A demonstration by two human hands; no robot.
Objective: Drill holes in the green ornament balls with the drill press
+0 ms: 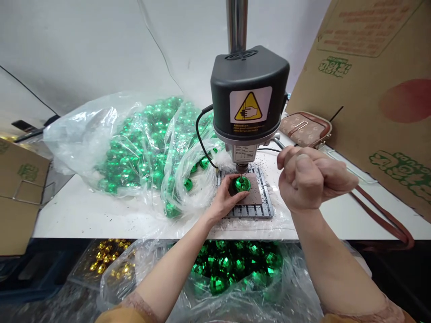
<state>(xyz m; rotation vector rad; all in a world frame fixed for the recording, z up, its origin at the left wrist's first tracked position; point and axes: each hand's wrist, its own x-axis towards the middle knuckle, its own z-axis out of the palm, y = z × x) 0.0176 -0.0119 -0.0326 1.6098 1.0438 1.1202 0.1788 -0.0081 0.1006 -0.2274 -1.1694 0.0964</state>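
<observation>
With thumb and fingers round its side, my left hand (227, 197) grips a shiny green faceted ball (242, 183). The ball rests on a brown board (256, 193) over the slotted metal base (269, 208) of a small drill press (249, 94). Directly above the ball is the chuck (241, 168), its bit reaching down to the ball's top; whether it has entered cannot be made out. My right hand (311, 177) is closed in a fist round the feed lever (279, 142) at the press's right side. Most of the lever is hidden in the fist.
A clear plastic bag (84, 130) of green balls lies left of the press. Below the table edge hangs another bag (292, 278) with green balls; gold balls (104, 255) sit lower left. A cardboard box (370, 98) and a small purse (305, 128) stand right. Dark shavings dot the white table (84, 220).
</observation>
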